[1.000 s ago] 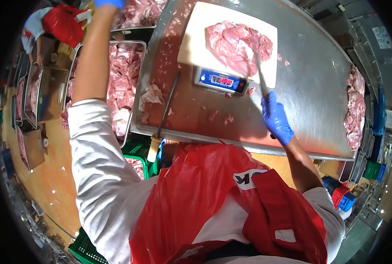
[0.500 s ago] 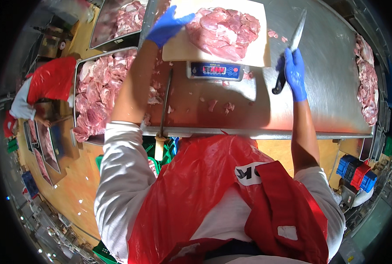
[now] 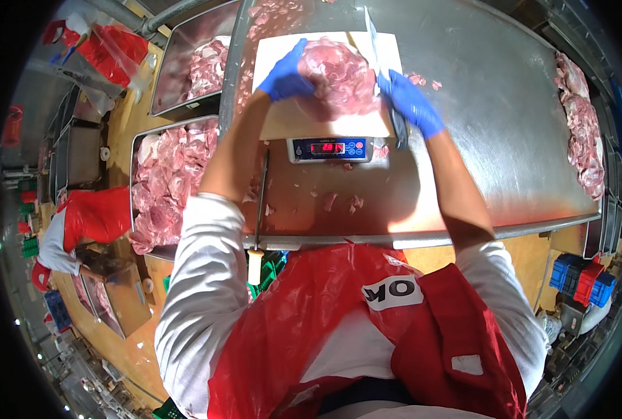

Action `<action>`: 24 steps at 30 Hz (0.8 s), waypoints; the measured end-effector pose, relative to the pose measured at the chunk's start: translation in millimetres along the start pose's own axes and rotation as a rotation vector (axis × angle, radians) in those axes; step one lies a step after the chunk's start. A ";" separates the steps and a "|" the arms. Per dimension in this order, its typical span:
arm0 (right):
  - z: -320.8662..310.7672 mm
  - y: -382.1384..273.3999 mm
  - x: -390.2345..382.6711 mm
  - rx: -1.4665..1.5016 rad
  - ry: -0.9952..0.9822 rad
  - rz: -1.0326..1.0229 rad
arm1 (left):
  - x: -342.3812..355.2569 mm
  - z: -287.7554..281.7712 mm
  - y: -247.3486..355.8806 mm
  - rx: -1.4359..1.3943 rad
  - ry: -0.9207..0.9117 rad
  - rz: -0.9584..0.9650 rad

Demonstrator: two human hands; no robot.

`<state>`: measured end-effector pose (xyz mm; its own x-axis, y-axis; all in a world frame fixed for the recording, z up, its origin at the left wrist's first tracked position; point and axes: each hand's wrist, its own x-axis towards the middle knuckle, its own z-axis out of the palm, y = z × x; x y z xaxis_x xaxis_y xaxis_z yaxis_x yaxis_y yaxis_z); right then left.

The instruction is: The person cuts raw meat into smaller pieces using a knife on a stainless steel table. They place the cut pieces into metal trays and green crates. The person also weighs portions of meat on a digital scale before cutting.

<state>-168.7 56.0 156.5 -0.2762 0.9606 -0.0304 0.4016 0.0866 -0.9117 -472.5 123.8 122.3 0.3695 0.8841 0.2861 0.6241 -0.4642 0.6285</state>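
A pile of raw meat [image 3: 339, 77] lies on a white board [image 3: 276, 124] on top of a digital scale [image 3: 330, 149]. My left hand [image 3: 286, 77], in a blue glove, grips the pile's left side, its fingers at the edge of the meat. In my right hand [image 3: 412, 103], gloved as well, is a knife [image 3: 372, 42] with a dark handle. Its blade points away from me, over the board's right part. The right fingers come close to the meat's right side; whether they touch it cannot be made out. The meat's lower edge is blurred.
The steel table [image 3: 479, 91] bears small meat scraps [image 3: 330, 202] and a meat row [image 3: 580, 126] at far right. A sharpening steel [image 3: 255, 265] overhangs the front edge. Meat-filled metal bins [image 3: 135, 146] stand left. Co-workers in red aprons [image 3: 98, 216] are farther left.
My left hand has come onto the meat's left side. My right hand has moved left with the knife to the board. The pile looks narrower, and the view has shifted.
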 end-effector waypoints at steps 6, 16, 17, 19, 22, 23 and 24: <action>30.2 1.5 -92.2 0.563 0.056 0.185 | 61.6 -33.9 1.1 0.147 0.057 0.171; 18.5 10.4 -104.0 0.046 0.339 0.196 | -40.4 -8.6 49.1 0.155 0.235 0.149; 26.8 6.9 -100.6 0.001 0.304 0.145 | -43.5 -2.9 47.9 0.231 0.239 0.111; 41.4 6.0 -89.8 -0.119 0.242 0.049 | -51.1 8.6 47.7 0.224 0.322 0.067; 59.9 -3.8 -72.9 -0.200 0.150 -0.003 | -61.1 20.9 50.8 0.011 0.527 0.076; 62.7 -12.0 -68.7 -0.188 0.117 0.000 | -60.8 19.0 49.5 -0.029 0.578 0.092; 66.1 -14.0 -62.6 -0.151 0.123 -0.001 | -59.4 16.1 47.5 -0.070 0.628 0.109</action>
<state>-214.7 -22.7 144.1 -0.1719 0.9847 0.0293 0.5303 0.1176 -0.8396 -453.7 48.4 123.5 -0.0585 0.7046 0.7072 0.5516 -0.5676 0.6112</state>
